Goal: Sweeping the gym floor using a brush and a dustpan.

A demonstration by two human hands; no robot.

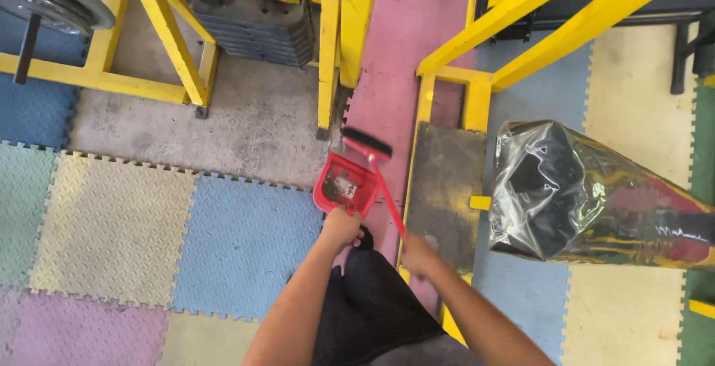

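A red dustpan [344, 185] is being gripped tight by the left hand [341, 226], just above the pink mat [387, 61]. A red broom [375, 165] is being held by the right hand [417, 253], its brush sitting at 1 o'clock of the dustpan. A clear plastic bag [588, 191] is lying at 3 o'clock.

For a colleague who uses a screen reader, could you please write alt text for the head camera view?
Seen from above, the left hand holds a red dustpan containing some debris, while the right hand holds a red broom beside it. Around them are coloured foam floor mats, yellow gym frames and a plastic-wrapped pad.
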